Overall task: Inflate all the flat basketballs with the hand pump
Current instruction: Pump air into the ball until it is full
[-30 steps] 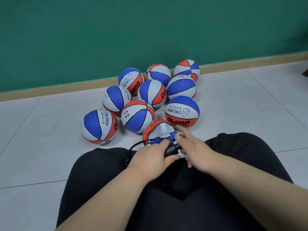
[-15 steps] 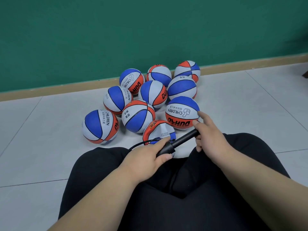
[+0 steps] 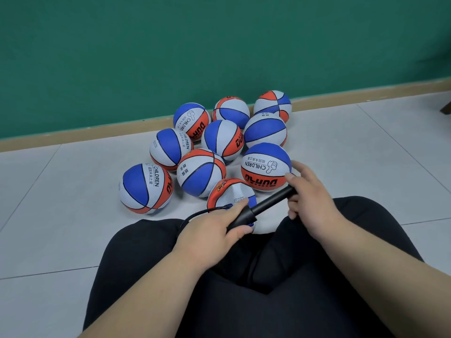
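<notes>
Head view. The left hand (image 3: 210,230) is wrapped round the barrel (image 3: 241,219) of the pump (image 3: 253,212), over the lap. The right hand (image 3: 310,198) has its fingers curled round the far end of the rod (image 3: 271,203), which is drawn well out. A thin hose (image 3: 195,214) loops from under the left hand toward the flat ball (image 3: 230,192). That ball lies crumpled on the floor (image 3: 353,147), touching the knees of the black-clad legs (image 3: 268,276). Nine round balls (image 3: 201,172) sit beyond it toward the wall edge of the floor. Needle and valve are hidden behind the left hand, so I cannot tell whether the needle is seated.

Risks, as judgement:
- The rod is thin and at long extension. A push off its axis could bend or jam it.
- Nothing holds the flat ball. If the barrel swings on the stroke, the hose could tug the needle out or lever it in the valve, and the air would be lost.
- The right hand is touching or just beside the nearest round ball (image 3: 266,167). A wide pull could set it rolling.

Change:
- One second ago the hands were nearly together and the pump was collapsed.
- Half a second ago the rod was already out, and it is now about the same, with the right hand a shade higher.
- The flat ball looks no fuller.
</notes>
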